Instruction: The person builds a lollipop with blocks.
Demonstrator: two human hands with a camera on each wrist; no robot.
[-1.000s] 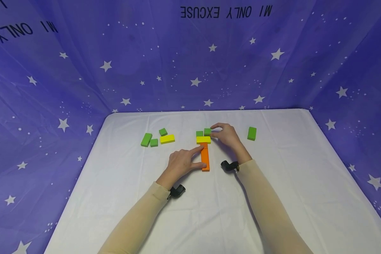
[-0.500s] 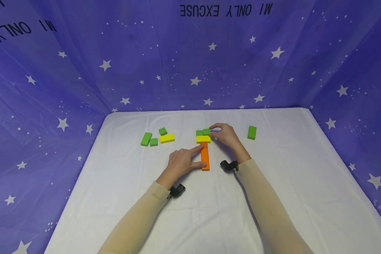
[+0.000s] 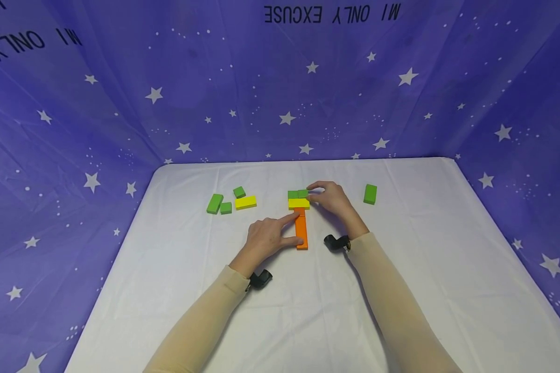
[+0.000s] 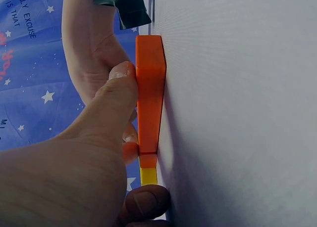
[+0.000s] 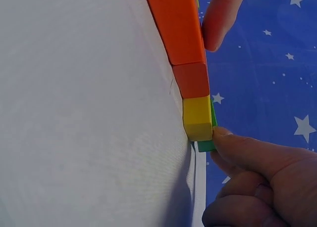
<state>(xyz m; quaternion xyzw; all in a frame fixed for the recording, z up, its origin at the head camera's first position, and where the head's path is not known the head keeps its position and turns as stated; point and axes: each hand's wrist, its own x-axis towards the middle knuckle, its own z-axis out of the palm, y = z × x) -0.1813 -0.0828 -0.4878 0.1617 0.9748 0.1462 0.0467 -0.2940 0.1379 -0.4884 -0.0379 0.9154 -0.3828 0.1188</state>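
Observation:
A long orange block [image 3: 301, 233] lies lengthwise, with a short orange block [image 5: 192, 79] at its far end. Across that end lies a yellow block [image 3: 299, 204]. Behind the yellow one, two small green blocks sit side by side, the left green block [image 3: 292, 195] against the right green block [image 3: 303, 194]. My left hand [image 3: 264, 239] rests its spread thumb and index finger on the orange pieces, pressing from above. My right hand [image 3: 334, 200] pinches the right green block between thumb and index finger. In the right wrist view that block is mostly hidden behind the yellow one.
To the left lie a green rectangular block [image 3: 214, 203], two small green blocks, one the nearer small block [image 3: 226, 208], and a yellow block [image 3: 246, 202]. Another green rectangular block [image 3: 370, 194] lies to the right. A star-printed curtain [image 3: 280, 77] surrounds the white table [image 3: 448, 259].
My right hand has slid the right green block a little to the left, closing the gap to the left green block. My left hand has stayed in place on the orange blocks.

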